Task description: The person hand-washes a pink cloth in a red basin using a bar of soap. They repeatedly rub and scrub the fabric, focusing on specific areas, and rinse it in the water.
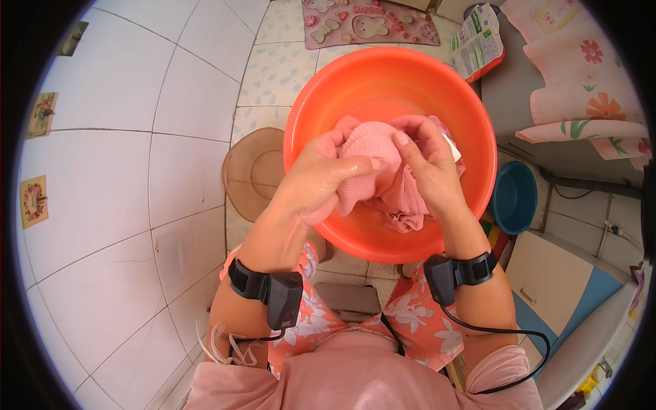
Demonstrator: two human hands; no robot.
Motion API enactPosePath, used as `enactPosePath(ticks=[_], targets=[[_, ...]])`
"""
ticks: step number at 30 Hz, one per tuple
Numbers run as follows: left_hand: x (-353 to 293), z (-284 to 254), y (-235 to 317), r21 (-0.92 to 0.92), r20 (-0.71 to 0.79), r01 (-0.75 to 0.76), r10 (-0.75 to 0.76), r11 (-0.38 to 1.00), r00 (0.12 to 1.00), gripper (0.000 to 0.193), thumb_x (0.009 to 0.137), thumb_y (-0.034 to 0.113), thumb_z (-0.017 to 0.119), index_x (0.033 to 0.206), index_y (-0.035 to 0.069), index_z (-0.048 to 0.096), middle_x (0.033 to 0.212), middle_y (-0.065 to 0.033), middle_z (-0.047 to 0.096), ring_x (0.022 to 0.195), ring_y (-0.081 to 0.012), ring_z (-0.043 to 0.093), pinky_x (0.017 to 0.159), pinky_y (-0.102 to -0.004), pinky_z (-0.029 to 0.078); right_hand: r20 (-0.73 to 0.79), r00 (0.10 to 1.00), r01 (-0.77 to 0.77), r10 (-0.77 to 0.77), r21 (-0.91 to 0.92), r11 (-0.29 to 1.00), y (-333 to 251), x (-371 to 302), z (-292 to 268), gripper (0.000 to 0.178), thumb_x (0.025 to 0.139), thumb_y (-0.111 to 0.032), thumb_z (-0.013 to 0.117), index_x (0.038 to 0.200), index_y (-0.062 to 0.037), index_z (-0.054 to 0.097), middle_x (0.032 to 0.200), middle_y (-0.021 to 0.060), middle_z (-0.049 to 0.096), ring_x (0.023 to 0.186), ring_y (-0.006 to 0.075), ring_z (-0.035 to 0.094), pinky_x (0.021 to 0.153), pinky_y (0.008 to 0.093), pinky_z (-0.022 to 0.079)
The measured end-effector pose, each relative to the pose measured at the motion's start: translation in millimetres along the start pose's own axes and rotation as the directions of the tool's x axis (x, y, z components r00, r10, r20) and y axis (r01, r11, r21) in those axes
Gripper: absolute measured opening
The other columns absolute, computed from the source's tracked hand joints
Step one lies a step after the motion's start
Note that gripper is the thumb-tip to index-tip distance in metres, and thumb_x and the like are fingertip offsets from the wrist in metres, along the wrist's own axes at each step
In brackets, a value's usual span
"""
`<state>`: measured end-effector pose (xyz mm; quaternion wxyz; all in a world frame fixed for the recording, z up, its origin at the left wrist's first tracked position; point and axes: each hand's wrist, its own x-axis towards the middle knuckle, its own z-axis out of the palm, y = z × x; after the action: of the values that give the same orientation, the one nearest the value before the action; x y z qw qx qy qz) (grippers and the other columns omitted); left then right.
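Note:
Both my hands hold a pink ribbed-knit garment (374,145) above a large orange plastic basin (482,116). My left hand (314,174) is closed round its left side, with the thumb lying across the knit. On the other side my right hand (432,160) pinches the upper edge between thumb and fingers. Below hangs or lies more pink cloth (404,195), bunched in the basin; where one piece ends and another starts is hidden. A small white object (452,148) shows beside my right hand, its kind unclear.
A round brownish lid-like piece (253,174) is left of the basin. To the right stand a blue basin (514,197) and a white-and-blue cabinet (547,277). A pink mat (369,24) and a white-green package (476,44) lie beyond. The tiled wall (109,178) rises at left.

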<state>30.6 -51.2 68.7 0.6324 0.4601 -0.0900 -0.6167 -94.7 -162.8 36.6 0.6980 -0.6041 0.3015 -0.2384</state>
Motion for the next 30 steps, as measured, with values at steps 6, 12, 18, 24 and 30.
enactPosePath(ticks=[6, 12, 18, 24, 30], targets=[[0.7, -2.0, -2.0, -0.076, -0.273, -0.078, 0.054, 0.994, 0.960, 0.023, 0.081, 0.007, 0.061, 0.099, -0.005, 0.052, 0.089, -0.0090, 0.059, 0.081, -0.0123, 0.058, 0.066, -0.0216, 0.047, 0.023, 0.819, 0.496, -0.573, -0.528, 0.689, -5.1, -7.9, -2.7, 0.011, 0.072, -0.004, 0.066, 0.083, -0.0034, 0.063, 0.078, 0.0064, 0.057, 0.077, 0.0214, 0.052, 0.072, 0.0318, 0.042], [-0.9, 6.2, 0.8, -0.052, -0.246, -0.115, 0.099, 0.992, 0.964, 0.010, 0.082, 0.007, 0.060, 0.084, -0.002, 0.056, 0.072, -0.0040, 0.058, 0.059, -0.0056, 0.050, 0.049, -0.0190, 0.036, 0.132, 0.710, 0.568, -0.692, -0.688, 0.451, -4.2, -10.3, 2.2, 0.016, 0.066, -0.002, 0.068, 0.080, -0.0061, 0.065, 0.077, 0.0038, 0.057, 0.076, 0.0231, 0.052, 0.071, 0.0335, 0.039], [2.3, 12.8, -3.6, -0.120, -0.246, -0.127, 0.095, 0.985, 0.965, 0.021, 0.081, 0.003, 0.060, 0.068, 0.007, 0.044, 0.062, -0.0002, 0.050, 0.042, -0.0038, 0.036, 0.039, -0.0194, 0.024, 0.212, 0.628, 0.573, -0.748, -0.777, 0.261, -3.2, -8.9, 2.3, 0.018, 0.063, -0.004, 0.069, 0.080, -0.0077, 0.063, 0.076, 0.0020, 0.057, 0.076, 0.0226, 0.052, 0.072, 0.0356, 0.039], [3.1, 17.1, -8.4, -0.018, -0.272, -0.198, 0.186, 0.980, 0.944, 0.031, 0.080, 0.001, 0.060, 0.064, 0.011, 0.035, 0.060, 0.0003, 0.047, 0.040, -0.0037, 0.032, 0.037, -0.0205, 0.022, 0.250, 0.595, 0.551, -0.764, -0.819, 0.161, -8.0, -9.5, 4.1, 0.015, 0.063, -0.006, 0.068, 0.078, -0.0079, 0.062, 0.073, 0.0011, 0.055, 0.075, 0.0215, 0.052, 0.073, 0.0372, 0.039], [0.8, 28.1, -6.2, 0.137, -0.325, -0.233, 0.266, 0.963, 0.908, 0.028, 0.080, -0.006, 0.058, 0.069, 0.008, 0.037, 0.062, 0.0012, 0.047, 0.043, -0.0024, 0.036, 0.037, -0.0199, 0.026, 0.232, 0.643, 0.526, -0.730, -0.826, 0.202, -10.8, -12.1, 4.7, 0.013, 0.063, -0.005, 0.067, 0.074, -0.0071, 0.061, 0.071, 0.0019, 0.054, 0.073, 0.0212, 0.052, 0.072, 0.0370, 0.039]])
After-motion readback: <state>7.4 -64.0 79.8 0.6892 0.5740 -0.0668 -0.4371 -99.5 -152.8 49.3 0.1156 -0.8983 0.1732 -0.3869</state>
